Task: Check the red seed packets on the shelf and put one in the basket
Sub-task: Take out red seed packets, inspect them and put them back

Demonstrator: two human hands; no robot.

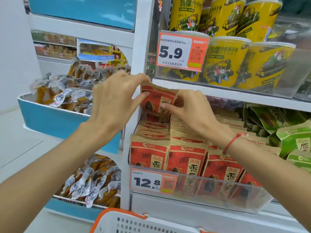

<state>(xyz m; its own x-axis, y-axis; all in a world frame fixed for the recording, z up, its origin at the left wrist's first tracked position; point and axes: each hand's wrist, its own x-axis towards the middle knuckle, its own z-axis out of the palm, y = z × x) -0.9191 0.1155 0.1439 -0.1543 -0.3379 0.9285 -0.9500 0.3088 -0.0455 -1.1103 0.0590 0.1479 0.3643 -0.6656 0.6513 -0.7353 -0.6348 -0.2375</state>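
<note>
White shop shelf (218,93) (red seed packets (185,158))

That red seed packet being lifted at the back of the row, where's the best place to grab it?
Probably by its flat top seam, coming from above. The raised red packet stands upright with neighbours packed below, so only its upper part is free. The left hand already pinches the top corner; the right hand steadies its right edge.
</note>
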